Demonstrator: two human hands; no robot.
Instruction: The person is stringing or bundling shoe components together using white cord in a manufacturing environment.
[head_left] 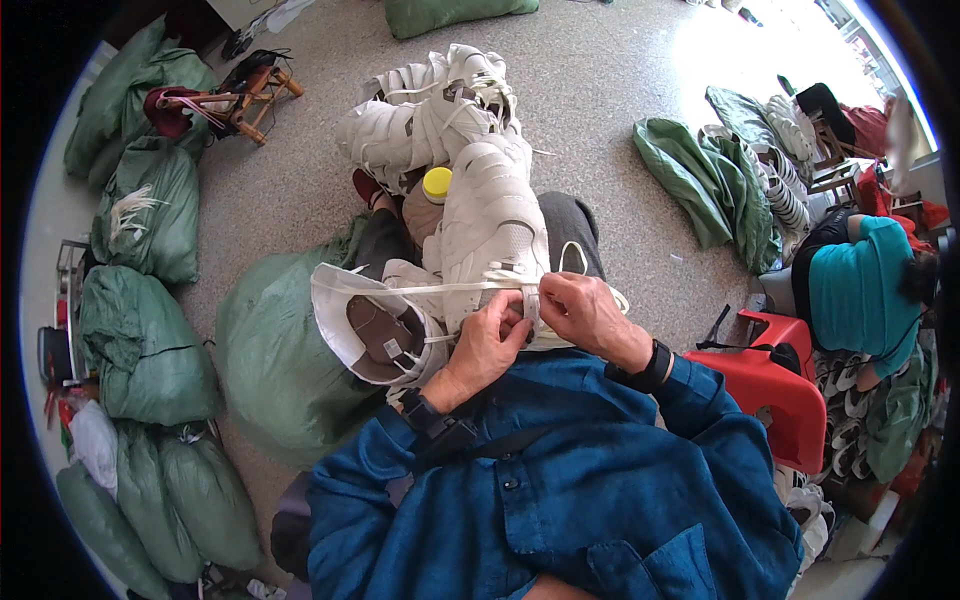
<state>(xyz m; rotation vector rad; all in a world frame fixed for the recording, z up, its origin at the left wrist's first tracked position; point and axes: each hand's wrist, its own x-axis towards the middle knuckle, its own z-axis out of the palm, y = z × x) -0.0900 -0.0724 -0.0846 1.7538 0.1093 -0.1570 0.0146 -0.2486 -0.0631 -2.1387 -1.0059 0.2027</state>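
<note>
A white shoe upper (490, 220) lies over my lap, at the near end of a row of similar uppers (430, 125) pushed one into another. My left hand (487, 340) is closed at its collar, fingers curled around the pale tongue tab (531, 305). Just to the right, my right hand (590, 315) pinches a white shoelace by the top eyelets. A length of shoelace (400, 290) stretches off to the left. Another white shoe upper (372, 328) rests beside my left hand, its opening facing up. The exact grip of the fingertips is partly hidden.
Green sacks (150, 345) line the left side, with another sack (290, 350) by my left leg. A yellow lid (437, 184) shows beside the uppers. At right are a red plastic chair (765, 370), a person in teal (860, 285) and more shoes (785, 190).
</note>
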